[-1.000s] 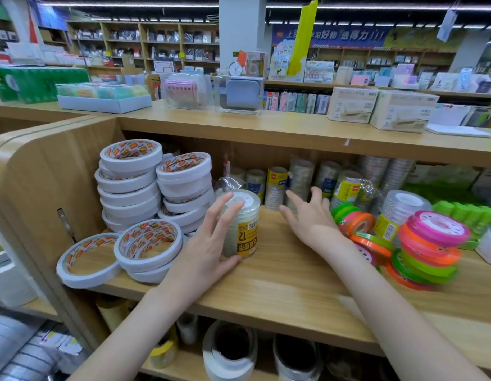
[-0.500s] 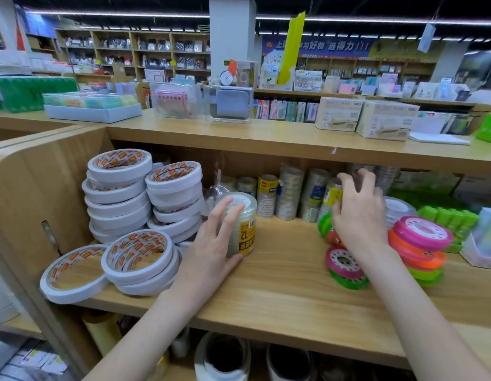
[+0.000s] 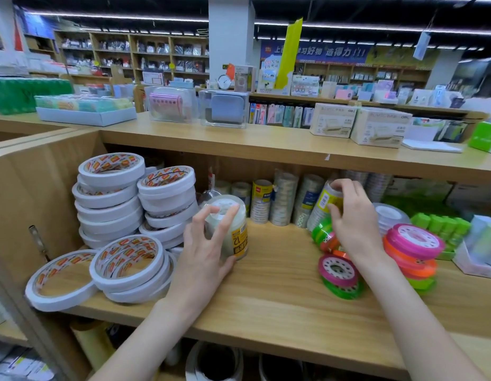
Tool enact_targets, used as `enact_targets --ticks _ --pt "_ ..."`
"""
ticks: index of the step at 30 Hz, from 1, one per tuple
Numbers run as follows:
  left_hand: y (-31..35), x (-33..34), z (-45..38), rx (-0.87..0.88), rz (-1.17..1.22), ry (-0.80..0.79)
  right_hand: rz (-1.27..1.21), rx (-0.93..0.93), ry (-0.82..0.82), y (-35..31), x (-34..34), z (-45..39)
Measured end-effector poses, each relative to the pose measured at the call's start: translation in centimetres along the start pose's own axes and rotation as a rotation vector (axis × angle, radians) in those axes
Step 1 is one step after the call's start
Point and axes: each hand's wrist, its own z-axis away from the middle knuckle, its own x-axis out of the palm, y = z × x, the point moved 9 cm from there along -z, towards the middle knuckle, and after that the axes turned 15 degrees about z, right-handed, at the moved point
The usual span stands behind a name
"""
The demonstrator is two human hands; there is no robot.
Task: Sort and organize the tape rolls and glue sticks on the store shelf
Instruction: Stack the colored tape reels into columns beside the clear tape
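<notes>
My left hand (image 3: 204,251) grips an upright pack of clear tape with a yellow label (image 3: 233,229) on the wooden shelf (image 3: 280,303). My right hand (image 3: 351,215) reaches further back and holds a tilted wrapped pack of clear tape with a yellow label (image 3: 325,200). White double-sided tape rolls (image 3: 109,193) stand stacked at the left, with more lying flat in front (image 3: 129,262). Colourful tape rolls lie below my right wrist (image 3: 339,273) and in a pile at the right (image 3: 414,248). Green glue sticks (image 3: 442,224) stand at the far right.
Upright packs of clear tape (image 3: 283,199) line the back of the shelf. The upper shelf (image 3: 266,144) overhangs and carries boxes (image 3: 379,127) and clear cases (image 3: 225,110). A side panel (image 3: 27,193) closes the left end. Large rolls (image 3: 214,364) sit on the shelf below.
My right hand moved from the shelf's middle to the back right and took hold of the yellow-labelled wrapped pack. My left hand stayed on its pack, fingers curling tighter.
</notes>
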Motion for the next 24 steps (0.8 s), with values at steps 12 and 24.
enact_targets --ticks 12,24 --pt "0.4 1.1 -1.6 -0.023 -0.25 -0.04 -0.278 -0.269 -0.206 -5.6 2.5 0.1" --pt "3.7 10.5 -1.3 -0.224 0.167 -0.431 0.339 -0.115 -0.569 -0.2 6.3 1.6"
